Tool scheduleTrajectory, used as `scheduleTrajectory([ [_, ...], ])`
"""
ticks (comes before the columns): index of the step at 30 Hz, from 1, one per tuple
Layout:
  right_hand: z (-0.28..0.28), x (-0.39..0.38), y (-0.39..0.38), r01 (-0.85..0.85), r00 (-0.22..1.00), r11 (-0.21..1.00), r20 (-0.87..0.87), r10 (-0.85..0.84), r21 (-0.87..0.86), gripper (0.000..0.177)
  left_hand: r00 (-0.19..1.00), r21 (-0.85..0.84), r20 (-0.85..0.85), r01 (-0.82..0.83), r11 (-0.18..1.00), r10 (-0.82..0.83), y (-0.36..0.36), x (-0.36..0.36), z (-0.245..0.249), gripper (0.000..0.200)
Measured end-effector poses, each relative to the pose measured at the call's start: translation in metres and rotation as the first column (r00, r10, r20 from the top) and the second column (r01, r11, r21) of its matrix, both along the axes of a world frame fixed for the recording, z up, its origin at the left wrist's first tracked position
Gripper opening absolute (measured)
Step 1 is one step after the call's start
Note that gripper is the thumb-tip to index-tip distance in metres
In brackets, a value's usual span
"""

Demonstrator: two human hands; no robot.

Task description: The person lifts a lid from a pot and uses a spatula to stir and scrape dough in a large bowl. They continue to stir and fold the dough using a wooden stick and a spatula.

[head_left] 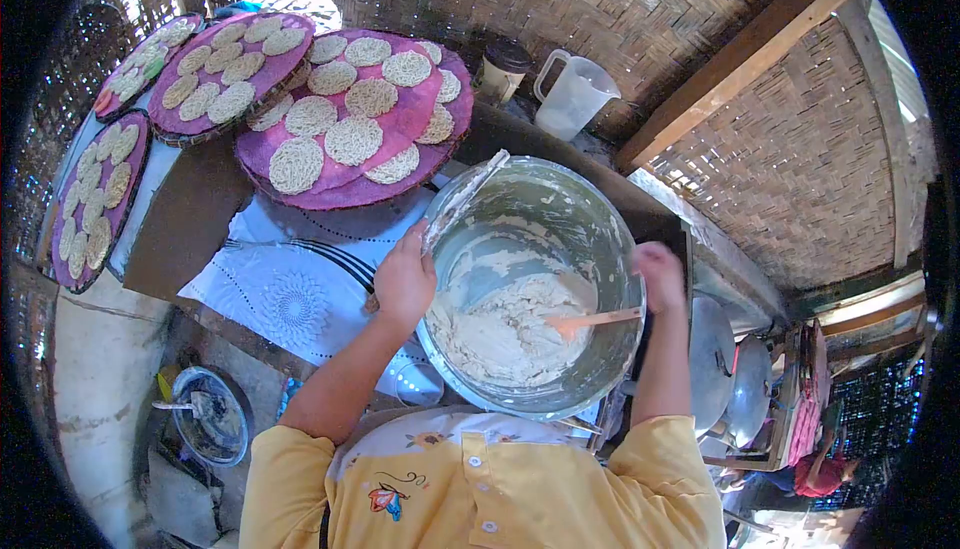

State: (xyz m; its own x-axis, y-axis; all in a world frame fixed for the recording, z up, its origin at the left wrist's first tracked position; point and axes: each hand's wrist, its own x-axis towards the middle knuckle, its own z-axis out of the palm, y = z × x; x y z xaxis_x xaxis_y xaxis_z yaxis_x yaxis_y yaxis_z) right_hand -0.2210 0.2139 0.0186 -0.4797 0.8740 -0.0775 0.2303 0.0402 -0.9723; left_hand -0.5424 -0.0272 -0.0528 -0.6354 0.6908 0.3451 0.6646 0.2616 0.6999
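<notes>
A large metal pot (611, 211) stands in front of me, its inner wall smeared with batter. Thick pale dough (500, 334) lies at the bottom. My left hand (405, 279) is closed around a dough-coated wooden stick (470, 196), which slants over the pot's left rim. An orange-ended spatula (600, 319) is sunk in the dough, its handle leaning toward the right rim. My right hand (660, 277) is at that rim, above the handle's end and apart from it. Its fingers look curled but are blurred, so what they hold, if anything, does not show.
Round trays (440, 154) with pale noodle-like discs fill the back left. A white cloth (290, 299) lies left of the pot. Behind it are a plastic jug (577, 97) and a dark-lidded container (505, 69). Lidded pots (712, 359) stand right; a basin (210, 414) sits lower left.
</notes>
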Motion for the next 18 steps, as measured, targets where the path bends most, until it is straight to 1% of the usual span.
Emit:
scheduleTrajectory([
  [1, 0.006, 0.019, 0.016, 0.109, 0.966, 0.993, -0.232, -0.117, -0.049, 0.020, 1.000, -0.009, 0.001, 0.002, 1.000, -0.002, 0.000, 0.000, 0.000, 0.043],
  [2, 0.009, 0.033, 0.030, 0.230, 0.963, 0.972, -0.155, -0.220, 0.054, 0.023, 1.000, -0.016, 0.001, 0.006, 1.000, -0.006, 0.000, 0.000, 0.001, 0.043],
  [3, 0.009, 0.048, 0.043, 0.339, 0.940, 0.926, -0.089, -0.328, 0.165, 0.026, 1.000, -0.048, 0.016, 0.008, 0.999, -0.007, -0.001, 0.001, 0.003, 0.043],
  [4, 0.007, 0.056, 0.046, 0.045, 0.780, 0.721, 0.427, -0.458, 0.691, 0.033, 0.999, -0.078, 0.031, 0.010, 0.997, -0.008, -0.002, 0.001, 0.007, 0.043],
  [5, 0.002, 0.064, 0.045, -0.077, 0.732, 0.661, 0.492, -0.471, 0.746, 0.033, 0.999, -0.106, 0.045, 0.009, 0.994, -0.004, -0.002, 0.001, 0.009, 0.043],
  [7, 0.024, 0.015, -0.003, -0.338, 0.616, 0.513, 0.598, -0.513, 0.789, 0.034, 1.000, -0.079, 0.031, 0.005, 0.997, -0.003, 0.000, 0.000, 0.008, 0.042],
  [8, 0.016, 0.003, -0.018, -0.472, 0.597, 0.588, 0.729, -0.336, 0.657, 0.031, 1.000, -0.072, 0.027, 0.003, 0.997, -0.001, -0.001, 0.001, 0.006, 0.042],
  [9, 0.006, -0.007, -0.035, -0.594, 0.545, 0.630, 0.826, -0.143, 0.501, 0.028, 0.999, -0.085, 0.041, -0.001, 0.996, 0.005, -0.002, 0.000, 0.007, 0.043],
  [10, 0.003, -0.025, -0.059, -0.721, 0.343, 0.604, 0.932, -0.114, 0.339, 0.025, 0.999, -0.099, 0.053, -0.001, 0.995, 0.006, -0.001, 0.000, 0.008, 0.043],
  [11, 0.002, -0.035, -0.079, -0.805, 0.121, 0.573, 0.988, -0.092, 0.152, 0.024, 0.998, -0.113, 0.067, 0.003, 0.994, 0.004, -0.002, 0.001, 0.009, 0.043],
  [13, -0.044, -0.020, -0.079, -0.813, -0.050, 0.582, 0.997, -0.064, -0.003, 0.027, 1.000, -0.074, 0.031, 0.005, 0.997, -0.003, -0.003, 0.002, 0.008, 0.043],
  [14, -0.058, -0.016, -0.076, -0.810, -0.135, 0.581, 0.989, -0.054, -0.079, 0.029, 1.000, -0.050, 0.015, 0.001, 0.999, 0.000, -0.002, 0.002, 0.008, 0.043],
  [17, -0.036, -0.017, -0.078, -0.792, -0.054, 0.607, 0.998, 0.036, -0.065, 0.023, 0.999, -0.093, 0.042, 0.003, 0.996, 0.001, -0.003, 0.001, 0.010, 0.042],
  [18, 0.000, -0.036, -0.088, -0.745, -0.070, 0.666, 0.997, -0.025, -0.035, 0.012, 0.999, -0.086, 0.047, -0.002, 0.996, 0.006, -0.003, 0.001, 0.010, 0.042],
])
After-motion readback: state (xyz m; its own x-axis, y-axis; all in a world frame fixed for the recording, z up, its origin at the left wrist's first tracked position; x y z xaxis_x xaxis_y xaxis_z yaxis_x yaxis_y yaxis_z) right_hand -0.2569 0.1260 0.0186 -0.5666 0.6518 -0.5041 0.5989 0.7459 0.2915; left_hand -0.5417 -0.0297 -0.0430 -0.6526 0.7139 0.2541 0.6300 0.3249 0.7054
